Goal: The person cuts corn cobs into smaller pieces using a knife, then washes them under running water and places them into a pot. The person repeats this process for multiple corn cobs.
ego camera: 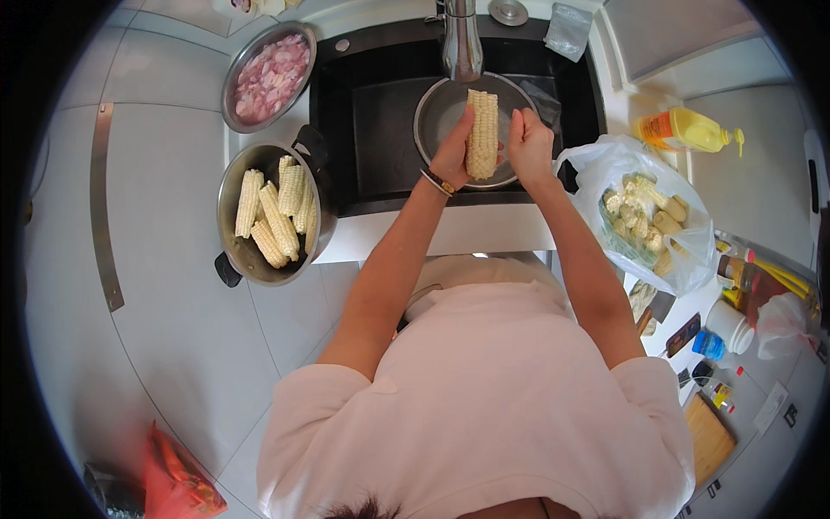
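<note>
My left hand (454, 153) grips a pale husked ear of corn (482, 133) upright over a round metal basin (432, 107). Beside the ear's right side is my right hand (533, 144), its fingers curled in. Whether anything small is pinched in those fingers cannot be made out. The basin sits in a black sink (382, 130), under the chrome faucet (462, 48). To the left, a steel pot (231, 194) with black handles holds several husked ears of corn (279, 214). On the right, a white plastic bag (583, 162) contains corn pieces and stubs (648, 220).
A metal bowl of raw pinkish meat (272, 78) stands left of the sink. Right of it lies a yellow pump bottle (687, 130). Further right are a phone (683, 335), a white tub (729, 324) and a wooden cutting board (710, 438). A red plastic bag (178, 477) is at lower left.
</note>
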`<state>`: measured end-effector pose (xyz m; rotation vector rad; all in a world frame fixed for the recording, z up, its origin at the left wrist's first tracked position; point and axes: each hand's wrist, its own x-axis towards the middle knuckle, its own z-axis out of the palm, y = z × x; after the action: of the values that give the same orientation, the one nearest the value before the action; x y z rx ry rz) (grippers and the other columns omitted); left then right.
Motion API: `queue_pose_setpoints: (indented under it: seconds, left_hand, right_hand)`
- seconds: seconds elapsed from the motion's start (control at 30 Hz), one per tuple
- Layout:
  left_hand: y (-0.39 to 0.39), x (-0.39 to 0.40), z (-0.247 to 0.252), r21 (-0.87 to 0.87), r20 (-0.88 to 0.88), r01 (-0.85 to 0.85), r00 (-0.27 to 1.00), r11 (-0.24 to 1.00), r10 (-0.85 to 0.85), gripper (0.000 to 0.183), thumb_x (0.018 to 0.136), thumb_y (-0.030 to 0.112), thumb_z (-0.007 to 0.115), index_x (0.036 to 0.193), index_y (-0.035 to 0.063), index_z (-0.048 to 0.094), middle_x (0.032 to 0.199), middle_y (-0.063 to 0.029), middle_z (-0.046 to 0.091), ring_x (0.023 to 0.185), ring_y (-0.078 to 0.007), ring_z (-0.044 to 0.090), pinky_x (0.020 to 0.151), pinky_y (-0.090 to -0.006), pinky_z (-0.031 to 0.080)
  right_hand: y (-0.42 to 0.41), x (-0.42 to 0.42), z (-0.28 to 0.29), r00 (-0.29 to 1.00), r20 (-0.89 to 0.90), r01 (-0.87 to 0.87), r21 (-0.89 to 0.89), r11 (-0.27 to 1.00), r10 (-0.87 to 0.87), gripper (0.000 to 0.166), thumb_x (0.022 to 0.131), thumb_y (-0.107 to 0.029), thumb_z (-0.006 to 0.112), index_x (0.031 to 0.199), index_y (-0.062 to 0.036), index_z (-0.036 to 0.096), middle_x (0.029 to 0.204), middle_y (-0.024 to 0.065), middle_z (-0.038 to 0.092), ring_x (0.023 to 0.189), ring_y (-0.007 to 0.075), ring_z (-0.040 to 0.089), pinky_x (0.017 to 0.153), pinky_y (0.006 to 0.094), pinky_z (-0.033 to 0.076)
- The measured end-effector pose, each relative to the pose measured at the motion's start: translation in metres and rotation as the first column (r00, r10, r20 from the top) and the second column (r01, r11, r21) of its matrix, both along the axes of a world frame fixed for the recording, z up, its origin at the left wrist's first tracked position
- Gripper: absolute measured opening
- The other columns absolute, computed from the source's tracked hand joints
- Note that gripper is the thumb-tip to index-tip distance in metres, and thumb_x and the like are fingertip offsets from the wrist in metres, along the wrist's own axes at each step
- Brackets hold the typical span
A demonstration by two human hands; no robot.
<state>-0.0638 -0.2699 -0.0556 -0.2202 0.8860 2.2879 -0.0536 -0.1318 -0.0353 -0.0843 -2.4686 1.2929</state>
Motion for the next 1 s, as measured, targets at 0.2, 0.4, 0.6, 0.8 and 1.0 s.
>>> queue_pose_setpoints:
  seconds: [0.2, 0.4, 0.6, 0.8, 1.0]
  left_hand:
    - [0.000, -0.008, -0.004, 0.032, -0.036, 0.041, 0.999, 0.999, -0.040, 0.053, 0.091, 0.054, 0.039, 0.119, 0.0102, 0.049, 0.099, -0.0059, 0.060, 0.084, -0.0182, 0.063, 0.073, -0.0339, 0.053]
    - [0.014, -0.005, -0.009, -0.024, -0.115, -0.071, 0.991, 0.997, 0.068, 0.047, 0.095, 0.048, 0.035, 0.120, 0.0096, 0.047, 0.109, -0.0051, 0.058, 0.099, -0.0155, 0.058, 0.085, -0.0293, 0.048]
    - [0.016, -0.002, -0.001, -0.061, -0.108, -0.135, 0.986, 0.989, 0.128, 0.041, 0.096, 0.043, 0.037, 0.119, 0.0100, 0.047, 0.106, -0.0057, 0.058, 0.095, -0.0156, 0.059, 0.082, -0.0292, 0.049]
    - [0.001, -0.007, 0.009, -0.023, -0.076, 0.004, 0.997, 1.000, -0.006, 0.038, 0.095, 0.042, 0.042, 0.114, 0.0097, 0.046, 0.097, -0.0072, 0.059, 0.085, -0.0171, 0.061, 0.072, -0.0314, 0.053]
    - [0.019, -0.003, 0.005, 0.010, -0.055, -0.109, 0.992, 0.994, 0.110, 0.041, 0.095, 0.044, 0.039, 0.116, 0.0097, 0.048, 0.101, -0.0071, 0.059, 0.085, -0.0150, 0.060, 0.074, -0.0281, 0.051]
  right_hand:
    - [0.004, 0.001, -0.012, 1.000, 0.024, -0.013, -0.257, 0.966, 0.020, 0.021, 0.092, -0.019, 0.050, 0.081, -0.0022, 0.044, 0.066, 0.0156, 0.052, 0.056, 0.0277, 0.052, 0.053, 0.0386, 0.040]
    - [-0.009, 0.005, -0.001, 0.988, 0.119, -0.072, -0.190, 0.979, 0.096, 0.028, 0.091, -0.026, 0.052, 0.082, -0.0013, 0.045, 0.068, 0.0171, 0.053, 0.060, 0.0329, 0.052, 0.057, 0.0404, 0.042]
    - [-0.010, 0.005, 0.010, 0.998, 0.015, -0.054, -0.019, 0.998, 0.054, 0.024, 0.092, -0.020, 0.048, 0.078, -0.0005, 0.047, 0.067, 0.0223, 0.054, 0.062, 0.0434, 0.052, 0.056, 0.0448, 0.042]
    - [0.011, 0.008, 0.005, 0.997, 0.042, 0.066, -0.061, 0.996, -0.063, 0.022, 0.092, -0.018, 0.047, 0.078, -0.0017, 0.046, 0.068, 0.0208, 0.054, 0.065, 0.0413, 0.054, 0.057, 0.0442, 0.042]
    - [-0.011, 0.014, 0.012, 0.992, 0.115, -0.026, -0.171, 0.985, 0.046, 0.025, 0.091, -0.021, 0.052, 0.077, -0.0016, 0.046, 0.069, 0.0190, 0.054, 0.067, 0.0380, 0.055, 0.059, 0.0431, 0.042]
